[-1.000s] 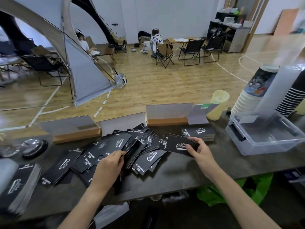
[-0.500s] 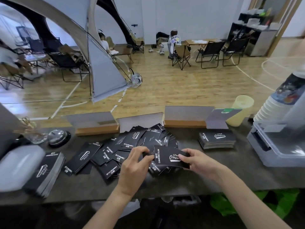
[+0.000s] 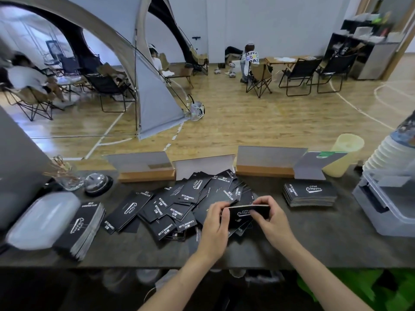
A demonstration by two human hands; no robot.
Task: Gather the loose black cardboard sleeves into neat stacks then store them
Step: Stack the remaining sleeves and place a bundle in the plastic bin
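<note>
A loose pile of black cardboard sleeves (image 3: 186, 198) with white lettering is spread over the middle of the dark counter (image 3: 314, 239). Just above its right side, both hands hold a small bundle of sleeves (image 3: 243, 213) on edge. My left hand (image 3: 215, 223) grips its left end and my right hand (image 3: 270, 217) grips its right end from above. A neat stack of sleeves (image 3: 311, 194) lies to the right. Another stack (image 3: 82, 227) lies at the far left.
A clear plastic bin (image 3: 388, 198) holding white cup stacks (image 3: 390, 153) stands at the right. Wooden sign holders (image 3: 146, 167) and a yellow cup (image 3: 342, 153) line the counter's far edge. A call bell (image 3: 97, 184) and a glass (image 3: 67, 178) sit at the left.
My hands have come together: the left one left the pile and joined the right, and the sleeves now stand on edge as one bundle between them. The camera turned left.
</note>
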